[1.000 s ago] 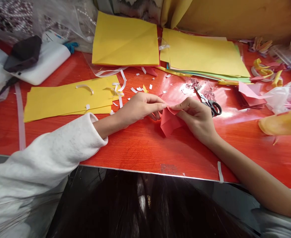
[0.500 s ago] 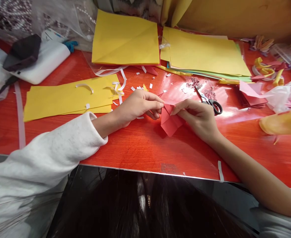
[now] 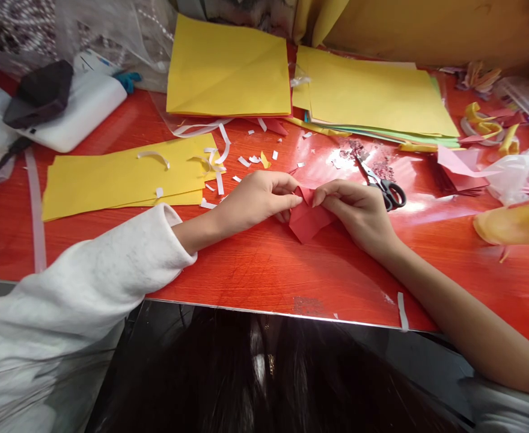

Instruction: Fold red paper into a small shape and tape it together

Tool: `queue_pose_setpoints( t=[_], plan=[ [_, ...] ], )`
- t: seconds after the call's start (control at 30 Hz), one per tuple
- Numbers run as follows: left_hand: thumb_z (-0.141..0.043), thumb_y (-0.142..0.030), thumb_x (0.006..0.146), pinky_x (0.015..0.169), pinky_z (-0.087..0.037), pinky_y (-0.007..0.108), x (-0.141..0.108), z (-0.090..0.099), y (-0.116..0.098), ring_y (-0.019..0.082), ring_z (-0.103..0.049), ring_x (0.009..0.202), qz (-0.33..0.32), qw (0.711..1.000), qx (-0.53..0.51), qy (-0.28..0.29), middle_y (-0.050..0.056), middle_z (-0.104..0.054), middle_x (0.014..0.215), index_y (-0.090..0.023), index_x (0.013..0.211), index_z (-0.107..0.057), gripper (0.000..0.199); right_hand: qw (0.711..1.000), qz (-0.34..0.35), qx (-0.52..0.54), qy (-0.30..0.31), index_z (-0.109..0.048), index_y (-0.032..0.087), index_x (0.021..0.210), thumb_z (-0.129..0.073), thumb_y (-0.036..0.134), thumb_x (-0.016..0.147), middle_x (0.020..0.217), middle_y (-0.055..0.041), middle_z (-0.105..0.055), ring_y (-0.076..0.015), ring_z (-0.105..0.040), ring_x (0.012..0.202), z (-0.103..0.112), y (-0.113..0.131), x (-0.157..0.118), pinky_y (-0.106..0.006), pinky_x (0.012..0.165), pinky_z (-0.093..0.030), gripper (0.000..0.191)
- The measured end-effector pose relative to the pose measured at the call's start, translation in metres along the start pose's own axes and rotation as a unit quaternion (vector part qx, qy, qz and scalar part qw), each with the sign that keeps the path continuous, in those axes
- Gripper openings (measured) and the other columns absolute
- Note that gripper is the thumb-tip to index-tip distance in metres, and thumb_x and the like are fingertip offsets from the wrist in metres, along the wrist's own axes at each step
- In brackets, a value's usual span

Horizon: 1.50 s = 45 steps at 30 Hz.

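Between my two hands is a small folded piece of red paper (image 3: 308, 224), held just above the red table (image 3: 246, 270). My left hand (image 3: 264, 197) pinches its upper left edge between thumb and fingers. My right hand (image 3: 359, 210) grips the upper right side, fingertips close to the fold at the top. One pointed corner of the paper hangs down towards me. Black-handled scissors (image 3: 384, 187) lie behind my right hand, blades pointing away. Fingers hide part of the paper's sides.
Yellow sheets (image 3: 228, 69) and a second stack of coloured paper (image 3: 377, 96) lie at the back. Yellow strips (image 3: 124, 174) are at left among white scraps. A white box (image 3: 77, 111) stands far left. Pink paper (image 3: 463, 171) and a yellow bottle-like object (image 3: 514, 221) lie at right.
My left fingers have shifted slightly along the red paper's upper edge. The paper has turned a little, its lower corner moving slightly up and left. Both hands keep hold.
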<state>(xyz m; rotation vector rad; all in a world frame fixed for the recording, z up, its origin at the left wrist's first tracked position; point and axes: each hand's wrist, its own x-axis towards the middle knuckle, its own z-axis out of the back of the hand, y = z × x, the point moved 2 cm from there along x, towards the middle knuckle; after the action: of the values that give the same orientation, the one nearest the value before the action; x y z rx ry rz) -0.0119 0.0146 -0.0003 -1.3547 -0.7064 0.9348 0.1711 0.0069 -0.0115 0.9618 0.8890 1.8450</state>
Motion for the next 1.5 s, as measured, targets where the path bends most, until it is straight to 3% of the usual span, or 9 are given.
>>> queue_pose_setpoints(
  t=[0.17, 0.53, 0.8, 0.97, 1.5],
  plan=[
    [-0.056, -0.009, 0.079, 0.060, -0.052, 0.021, 0.0031, 0.0020, 0.0044, 0.010, -0.063, 0.058, 0.044, 0.997, -0.055, -0.030, 0.001, -0.066, 0.066, -0.010, 0.083, -0.067, 0.012, 1.000, -0.005, 0.000, 0.008, -0.064, 0.023, 0.073, -0.056, 0.016, 0.085, 0.076, 0.0003, -0.067, -0.0156, -0.063, 0.073, -0.0003, 0.0027, 0.0006, -0.029, 0.070, -0.051, 0.016],
    [-0.059, -0.009, 0.077, 0.057, -0.051, 0.018, 0.0026, 0.0029, 0.0041, 0.009, -0.064, 0.058, 0.057, 0.993, -0.093, -0.045, 0.001, -0.068, 0.066, -0.010, 0.079, -0.068, 0.010, 0.999, -0.007, -0.025, 0.021, -0.066, 0.022, 0.072, -0.055, 0.018, 0.084, 0.076, -0.0003, -0.068, -0.0170, -0.064, 0.074, 0.0007, 0.0050, 0.0009, -0.030, 0.074, -0.053, 0.016],
    [-0.053, -0.012, 0.080, 0.061, -0.054, 0.020, 0.0026, 0.0033, -0.0007, 0.011, -0.066, 0.064, 0.091, 0.992, -0.088, -0.007, 0.003, -0.069, 0.069, -0.010, 0.078, -0.068, 0.014, 0.998, -0.013, -0.055, 0.024, -0.066, 0.022, 0.071, -0.055, 0.017, 0.082, 0.073, 0.0007, -0.068, -0.0168, -0.064, 0.070, 0.0004, 0.0014, -0.0002, -0.028, 0.067, -0.051, 0.016],
    [-0.056, -0.024, 0.085, 0.062, -0.055, 0.023, 0.0029, 0.0027, -0.0002, 0.013, -0.067, 0.064, 0.087, 0.992, -0.090, 0.007, 0.007, -0.070, 0.071, -0.009, 0.075, -0.065, 0.020, 0.998, -0.011, -0.062, 0.030, -0.066, 0.022, 0.072, -0.055, 0.015, 0.082, 0.072, 0.0015, -0.068, -0.0154, -0.062, 0.068, 0.0007, 0.0010, -0.0005, -0.026, 0.065, -0.049, 0.017],
    [-0.057, -0.015, 0.085, 0.058, -0.054, 0.019, 0.0052, 0.0027, 0.0046, 0.009, -0.064, 0.057, 0.090, 0.993, -0.071, -0.013, 0.004, -0.068, 0.064, -0.009, 0.074, -0.064, 0.015, 0.997, -0.010, -0.070, 0.040, -0.066, 0.021, 0.071, -0.055, 0.019, 0.083, 0.071, 0.0016, -0.067, -0.0151, -0.062, 0.066, 0.0009, -0.0018, -0.0011, -0.026, 0.063, -0.048, 0.016]
  ],
)
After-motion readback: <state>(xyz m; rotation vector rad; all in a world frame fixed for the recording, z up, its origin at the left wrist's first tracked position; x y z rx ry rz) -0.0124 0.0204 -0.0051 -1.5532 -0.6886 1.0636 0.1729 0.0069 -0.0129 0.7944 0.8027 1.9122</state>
